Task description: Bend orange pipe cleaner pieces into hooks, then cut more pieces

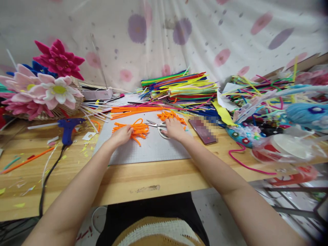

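Note:
My left hand [123,134] is closed at the near side of a loose bunch of cut orange pipe cleaners [139,130], its thumb and fingers gripping some of them. One orange strand arches up above the bunch. My right hand [174,128] reaches over a small heap of bent orange pipe cleaner pieces [180,118], thumb and fingers apart. Beneath and beside that hand lie scissors [153,125], blades pointing left and parted, with the handle loops partly covered by the hand. All of this rests on a grey cutting mat [153,152].
Long orange pipe cleaners [128,111] lie behind the mat, before a multicoloured stack [179,85]. A phone [202,131] is right of the mat. At left are a blue glue gun [68,131] with its cord and a basket of fuzzy flowers [60,89]. A plastic-wrapped roll [289,147] stands right.

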The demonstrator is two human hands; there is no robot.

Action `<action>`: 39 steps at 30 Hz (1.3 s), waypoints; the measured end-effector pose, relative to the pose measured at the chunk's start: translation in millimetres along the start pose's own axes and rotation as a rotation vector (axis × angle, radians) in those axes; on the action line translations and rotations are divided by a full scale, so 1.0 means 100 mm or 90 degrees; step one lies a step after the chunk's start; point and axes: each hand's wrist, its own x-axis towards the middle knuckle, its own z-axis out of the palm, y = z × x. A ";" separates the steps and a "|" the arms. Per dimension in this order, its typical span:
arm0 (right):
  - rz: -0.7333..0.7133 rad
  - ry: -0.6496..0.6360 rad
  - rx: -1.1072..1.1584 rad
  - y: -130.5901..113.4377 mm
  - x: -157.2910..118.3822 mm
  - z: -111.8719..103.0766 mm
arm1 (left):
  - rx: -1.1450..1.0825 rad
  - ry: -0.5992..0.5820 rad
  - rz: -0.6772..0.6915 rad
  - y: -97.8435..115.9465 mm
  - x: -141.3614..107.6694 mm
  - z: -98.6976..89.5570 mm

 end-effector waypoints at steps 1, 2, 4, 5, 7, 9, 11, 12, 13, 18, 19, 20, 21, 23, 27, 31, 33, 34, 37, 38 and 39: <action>0.000 -0.010 0.002 0.00 0.00 0.00 | 0.010 0.002 -0.003 0.00 -0.01 -0.01; 0.000 -0.023 0.004 0.00 0.00 0.00 | 0.018 0.006 -0.009 0.01 -0.02 -0.03; -0.004 -0.044 0.013 -0.01 -0.01 -0.02 | 0.027 0.019 -0.036 0.03 -0.03 -0.04; -0.005 -0.048 0.021 -0.02 -0.02 -0.03 | 0.029 0.026 -0.053 0.03 -0.03 -0.04; -0.006 -0.053 0.056 0.00 -0.03 -0.08 | 0.028 0.039 -0.081 0.04 -0.04 -0.05; 0.003 -0.059 0.121 0.05 -0.02 -0.14 | 0.031 0.048 -0.098 0.04 -0.03 -0.06; 0.027 -0.079 0.226 0.12 0.01 -0.20 | 0.037 0.055 -0.109 0.04 -0.03 -0.07; 0.045 -0.099 0.303 0.16 0.02 -0.22 | 0.041 0.057 -0.115 0.03 -0.03 -0.08; 0.065 -0.125 0.408 0.19 0.04 -0.24 | 0.045 0.058 -0.121 0.03 -0.03 -0.09; 0.059 -0.275 1.088 0.19 0.10 -0.26 | 0.050 0.044 -0.144 0.03 0.00 -0.09; 0.045 -0.313 1.173 0.16 0.11 -0.25 | 0.048 0.040 -0.144 0.04 0.01 -0.08; 0.035 -0.351 1.233 0.12 0.11 -0.24 | 0.045 0.039 -0.146 0.04 0.02 -0.08; 0.031 -0.386 1.275 0.07 0.11 -0.22 | 0.041 0.038 -0.147 0.05 0.03 -0.07; 0.030 -0.454 1.327 -0.03 0.10 -0.18 | 0.033 0.042 -0.153 0.06 0.04 -0.07; 0.015 -0.592 1.342 -0.23 0.08 -0.12 | 0.016 0.058 -0.159 0.12 0.06 -0.08; 0.003 -0.667 1.341 -0.37 0.11 -0.09 | -0.001 0.076 -0.152 0.19 0.05 -0.09; -0.003 -0.688 1.352 -0.42 0.15 -0.08 | 0.003 0.084 -0.144 0.23 0.04 -0.09; -0.005 -0.692 1.362 -0.43 0.17 -0.07 | 0.011 0.085 -0.134 0.25 0.02 -0.09; 0.000 -0.667 1.400 -0.48 0.22 -0.06 | 0.045 0.075 -0.071 0.31 -0.03 -0.07; 0.000 -0.650 1.414 -0.49 0.23 -0.06 | 0.053 0.069 -0.054 0.32 -0.05 -0.07; -0.001 -0.632 1.427 -0.50 0.24 -0.06 | 0.056 0.065 -0.045 0.33 -0.06 -0.06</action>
